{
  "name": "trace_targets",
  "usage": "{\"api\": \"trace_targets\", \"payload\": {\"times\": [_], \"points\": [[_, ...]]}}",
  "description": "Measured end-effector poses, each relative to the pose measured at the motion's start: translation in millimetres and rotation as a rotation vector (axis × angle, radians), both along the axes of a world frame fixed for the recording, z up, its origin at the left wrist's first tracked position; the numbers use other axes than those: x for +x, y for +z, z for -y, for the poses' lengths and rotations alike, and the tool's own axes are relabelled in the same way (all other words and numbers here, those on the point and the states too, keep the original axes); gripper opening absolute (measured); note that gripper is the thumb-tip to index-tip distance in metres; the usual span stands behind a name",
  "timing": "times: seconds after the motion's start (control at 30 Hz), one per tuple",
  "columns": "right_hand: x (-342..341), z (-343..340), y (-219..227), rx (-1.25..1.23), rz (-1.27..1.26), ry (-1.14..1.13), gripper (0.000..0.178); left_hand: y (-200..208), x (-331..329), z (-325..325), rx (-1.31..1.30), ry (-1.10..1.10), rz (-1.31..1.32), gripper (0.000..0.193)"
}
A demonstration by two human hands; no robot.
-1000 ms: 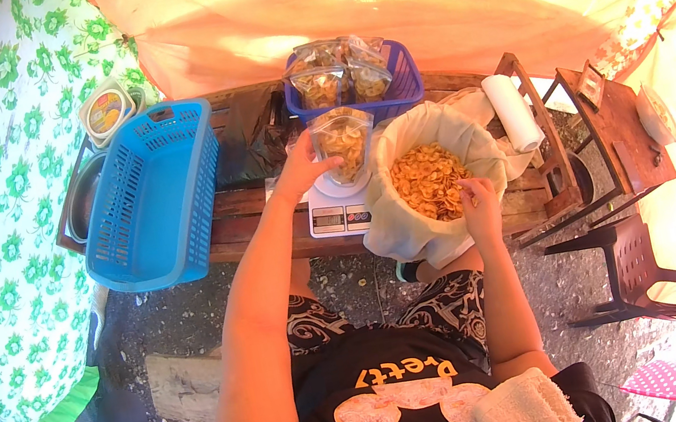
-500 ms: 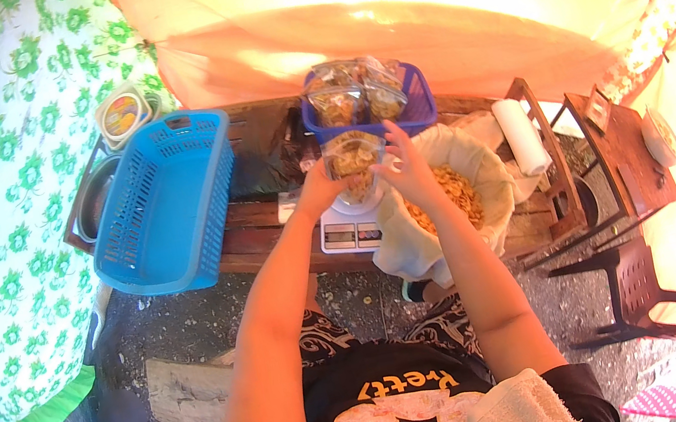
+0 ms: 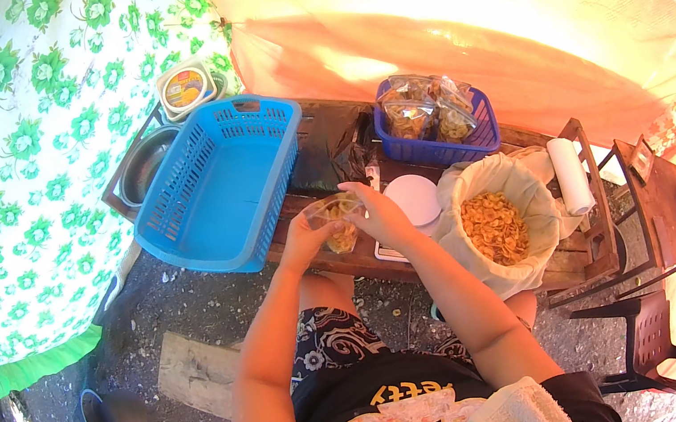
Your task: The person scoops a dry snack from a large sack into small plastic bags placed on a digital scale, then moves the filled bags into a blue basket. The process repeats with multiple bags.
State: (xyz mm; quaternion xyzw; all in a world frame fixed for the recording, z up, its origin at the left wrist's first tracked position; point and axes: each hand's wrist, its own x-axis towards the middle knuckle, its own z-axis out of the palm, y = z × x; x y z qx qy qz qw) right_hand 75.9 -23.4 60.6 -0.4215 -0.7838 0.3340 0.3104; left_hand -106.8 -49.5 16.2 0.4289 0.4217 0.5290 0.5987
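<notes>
A clear plastic bag (image 3: 342, 238) with yellowish chips in its lower part is held upright above the front edge of the wooden bench. My left hand (image 3: 304, 241) grips it from the left side, fingers partly hidden behind the plastic. On the other side my right hand (image 3: 382, 219) pinches the bag near its top edge. Just right of the bag is a white kitchen scale (image 3: 413, 199) with its round plate bare. Loose golden chips (image 3: 495, 228) lie in a cloth-lined basket (image 3: 468, 274) beside my right forearm.
A large light-blue basket (image 3: 213, 192) stands on the left, a metal basin (image 3: 142, 168) behind it. Filled clear bags (image 3: 429, 109) sit in a dark-blue basket (image 3: 436, 150) at the back. A paper towel roll (image 3: 570, 174) stands right; a plastic chair (image 3: 656, 345) is lower right.
Both hands have brought the bag of chips off the scale, toward me and leftward, leaving the scale plate bare. The whole view has shifted, so the bench sits farther right.
</notes>
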Motion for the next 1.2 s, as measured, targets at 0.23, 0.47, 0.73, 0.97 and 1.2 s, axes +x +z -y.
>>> {"api": "trace_targets", "payload": {"times": [0.23, 0.47, 0.73, 0.97, 1.2], "points": [[8.1, -9.5, -21.1, -0.171, -0.073, -0.064, 0.043, 5.2, -10.7, -5.4, 0.07, -0.081, -0.119, 0.04], [4.6, -14.4, -12.3, -0.17, -0.078, -0.069, 0.034, 25.5, -13.3, -6.2, 0.043, -0.064, -0.253, 0.041], [14.2, -13.5, 10.6, -0.148, -0.158, -0.043, 0.031, 28.9, -10.9, -7.8, 0.137, -0.025, -0.154, 0.046], [11.2, -9.3, -18.0, -0.131, -0.052, -0.079, 0.034, 20.5, -14.5, -6.4, 0.104, -0.066, -0.243, 0.044], [14.4, -19.8, -28.0, -0.083, -0.033, -0.075, 0.023, 58.3, -11.9, -27.2, 0.449, -0.173, -1.093, 0.031]]}}
